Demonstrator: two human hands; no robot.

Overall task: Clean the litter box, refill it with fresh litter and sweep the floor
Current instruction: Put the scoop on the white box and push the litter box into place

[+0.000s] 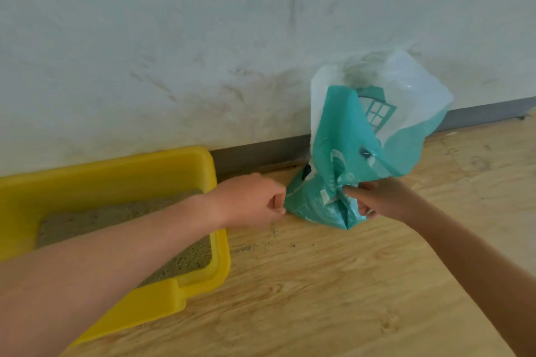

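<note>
left hand [249, 200]: bare, no glove, ring or watch visible | left forearm: bare along its whole visible length, no sleeve in view | right hand [385, 198]: bare, no glove or jewellery visible | right forearm: bare to the frame edge, no sleeve in view

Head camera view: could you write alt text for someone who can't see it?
Two bare hands, left hand and right hand, grip a crumpled teal and white bag standing on a wooden floor against a scuffed white wall. To the left sits a yellow litter box holding sandy litter.
</note>
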